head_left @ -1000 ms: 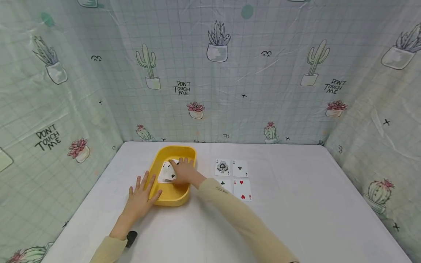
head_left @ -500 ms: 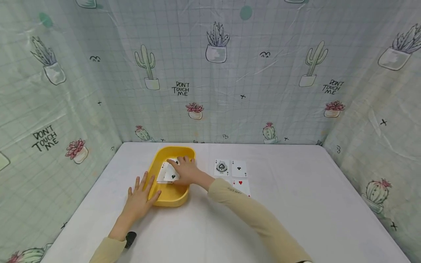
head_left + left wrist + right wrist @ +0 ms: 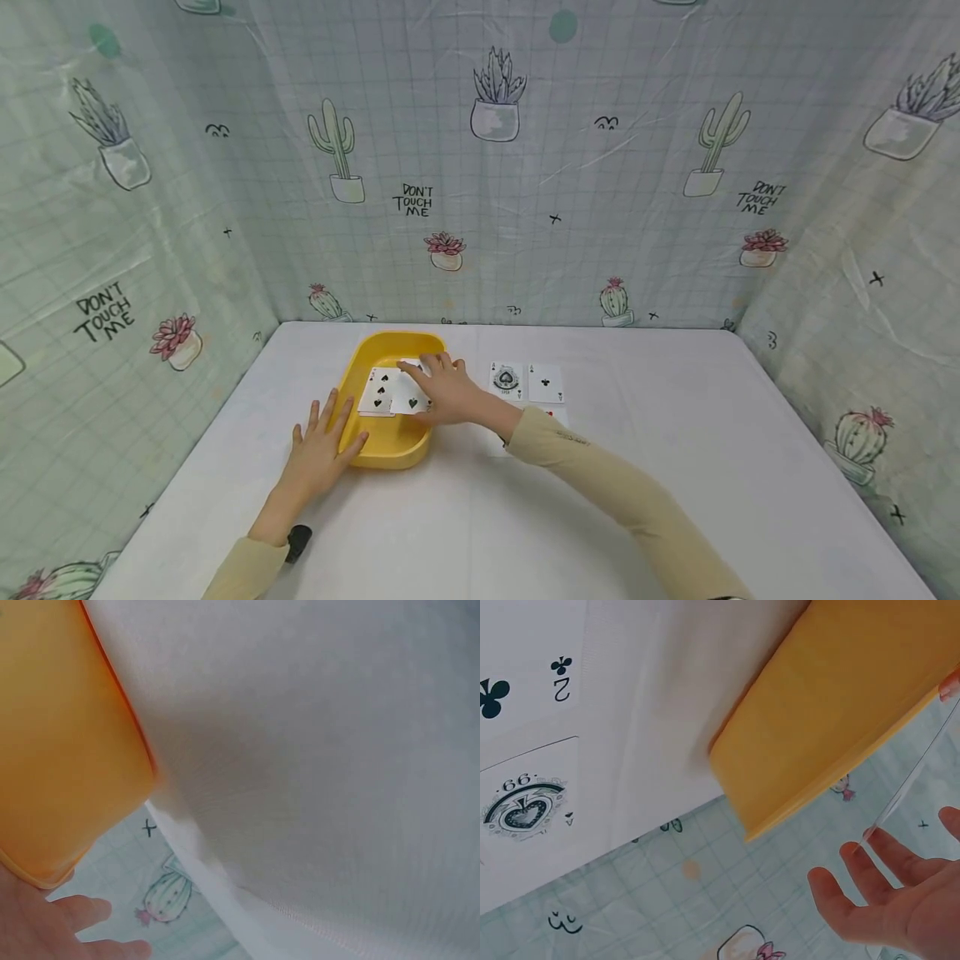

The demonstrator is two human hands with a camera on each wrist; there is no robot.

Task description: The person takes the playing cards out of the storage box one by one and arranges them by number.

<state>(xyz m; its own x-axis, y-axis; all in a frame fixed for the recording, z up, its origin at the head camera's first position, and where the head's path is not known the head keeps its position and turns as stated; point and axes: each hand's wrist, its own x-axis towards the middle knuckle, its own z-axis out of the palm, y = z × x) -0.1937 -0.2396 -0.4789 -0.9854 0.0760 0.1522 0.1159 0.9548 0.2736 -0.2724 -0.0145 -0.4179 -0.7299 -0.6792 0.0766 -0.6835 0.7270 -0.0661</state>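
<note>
My right hand (image 3: 452, 395) pinches a playing card (image 3: 407, 397) over the yellow tray (image 3: 384, 450), thumb and fingertips at opposite edges; my left hand (image 3: 315, 457) lies spread at its rim. Likely light, bendy, slick: edge hold suits.

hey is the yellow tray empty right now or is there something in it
Not empty: in the head view, at least one spade card lies inside the yellow tray.

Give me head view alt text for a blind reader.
A person's right hand holds a spade card over a yellow tray containing a three of spades; the left hand rests spread against the tray's left side. To the right, an ace of spades and ace of clubs lie on a white table.
</note>
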